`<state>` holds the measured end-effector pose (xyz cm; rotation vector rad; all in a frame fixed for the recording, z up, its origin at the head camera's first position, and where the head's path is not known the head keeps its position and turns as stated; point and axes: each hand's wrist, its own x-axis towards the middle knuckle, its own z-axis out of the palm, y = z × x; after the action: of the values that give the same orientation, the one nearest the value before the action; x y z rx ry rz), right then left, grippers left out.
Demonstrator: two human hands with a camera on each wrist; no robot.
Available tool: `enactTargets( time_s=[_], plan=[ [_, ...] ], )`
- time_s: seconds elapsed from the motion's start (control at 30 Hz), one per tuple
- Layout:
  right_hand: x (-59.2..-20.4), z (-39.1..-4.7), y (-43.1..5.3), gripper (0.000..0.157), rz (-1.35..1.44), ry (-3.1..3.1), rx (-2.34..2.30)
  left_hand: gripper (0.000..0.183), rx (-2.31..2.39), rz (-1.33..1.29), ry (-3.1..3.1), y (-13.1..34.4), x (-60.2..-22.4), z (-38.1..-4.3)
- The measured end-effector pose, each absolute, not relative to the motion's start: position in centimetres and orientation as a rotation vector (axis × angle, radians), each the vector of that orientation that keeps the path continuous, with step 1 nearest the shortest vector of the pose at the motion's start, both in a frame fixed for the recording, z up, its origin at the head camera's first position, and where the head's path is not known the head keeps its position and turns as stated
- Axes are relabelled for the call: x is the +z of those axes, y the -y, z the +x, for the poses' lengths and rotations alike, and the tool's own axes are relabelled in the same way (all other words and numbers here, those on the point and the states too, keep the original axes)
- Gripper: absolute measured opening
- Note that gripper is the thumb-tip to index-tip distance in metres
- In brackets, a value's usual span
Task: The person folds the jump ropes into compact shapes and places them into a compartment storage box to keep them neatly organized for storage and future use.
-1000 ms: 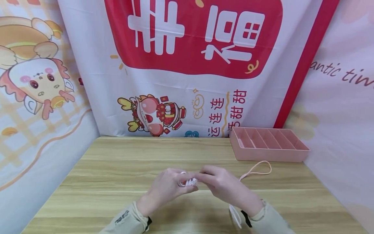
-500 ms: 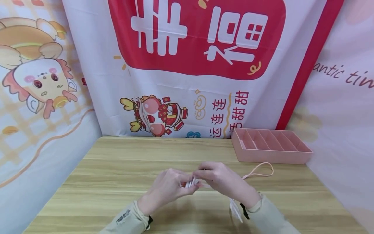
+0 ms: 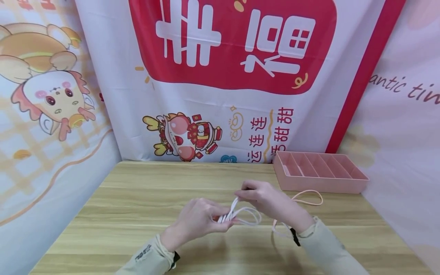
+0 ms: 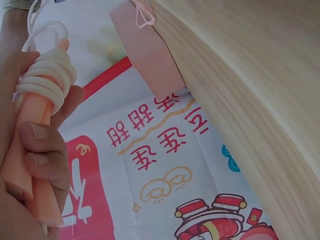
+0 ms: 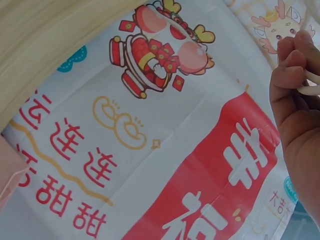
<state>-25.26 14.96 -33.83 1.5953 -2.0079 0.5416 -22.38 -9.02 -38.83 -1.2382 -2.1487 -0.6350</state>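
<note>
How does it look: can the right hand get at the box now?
Probably yes: the box stands close by, top open, only a pink loop before it. But the right hand pinches the cord and may need to release it.

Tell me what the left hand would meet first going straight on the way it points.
Likely the loop of cord, which sticks out just past the left hand; beyond it, perhaps the right hand. Depth is unclear in the head view.

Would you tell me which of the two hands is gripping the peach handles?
The left hand: its fingers curl round both peach handles, whereas the right hand pinches a strand of the white cord.
</note>
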Motion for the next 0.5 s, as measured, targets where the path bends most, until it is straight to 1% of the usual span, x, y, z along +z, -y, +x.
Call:
enactTargets(
  time_s=[0.07, 0.2, 0.37, 0.5],
  plan=[
    [-33.8, -25.6, -15.3, 0.029, 1.606, 2.016, 0.583, 0.011, -0.662, -1.259, 2.123, 9.0, -38.7, -22.4],
    [-33.8, -26.4, -15.9, 0.030, 1.618, 2.014, 0.646, 0.018, -0.753, -1.300, 2.062, 9.1, -38.6, -22.4],
    [-34.1, -27.2, -16.2, 0.029, 1.599, 2.037, 0.695, 0.028, -0.945, -1.303, 2.022, 9.2, -38.5, -22.4],
    [-34.7, -27.4, -16.3, 0.029, 1.574, 2.062, 0.708, 0.028, -1.026, -1.263, 1.997, 9.2, -38.5, -22.4]
  ],
)
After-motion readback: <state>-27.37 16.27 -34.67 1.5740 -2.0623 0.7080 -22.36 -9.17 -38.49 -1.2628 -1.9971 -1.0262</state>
